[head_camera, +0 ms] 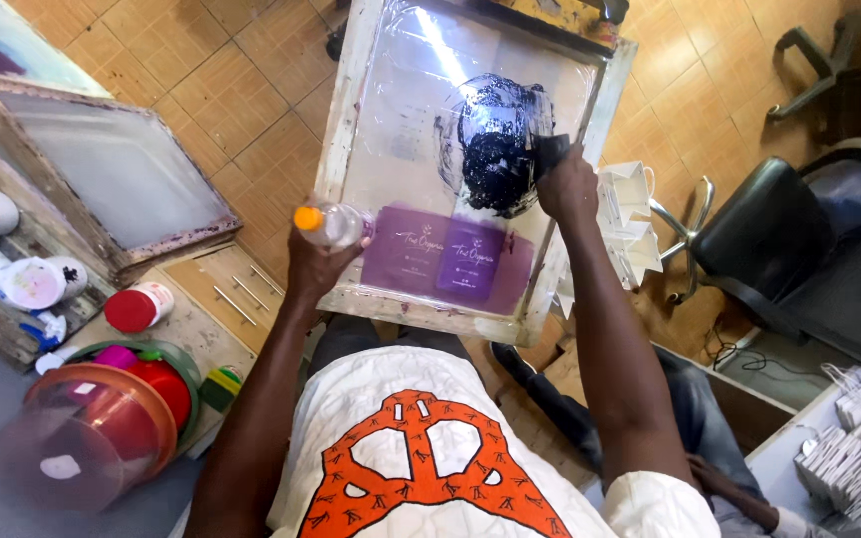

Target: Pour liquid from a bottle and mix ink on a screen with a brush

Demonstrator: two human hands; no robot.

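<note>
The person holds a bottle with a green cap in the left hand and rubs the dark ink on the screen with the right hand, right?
Not quite: the head view shows the bottle in the left hand has an orange cap, not green. The rest holds: the right hand presses a dark pad against the dark ink on the screen frame.

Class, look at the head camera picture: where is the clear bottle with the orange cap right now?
The clear bottle is left of centre, held in the left hand at the wooden screen frame's left edge, beside the purple patch.
</note>
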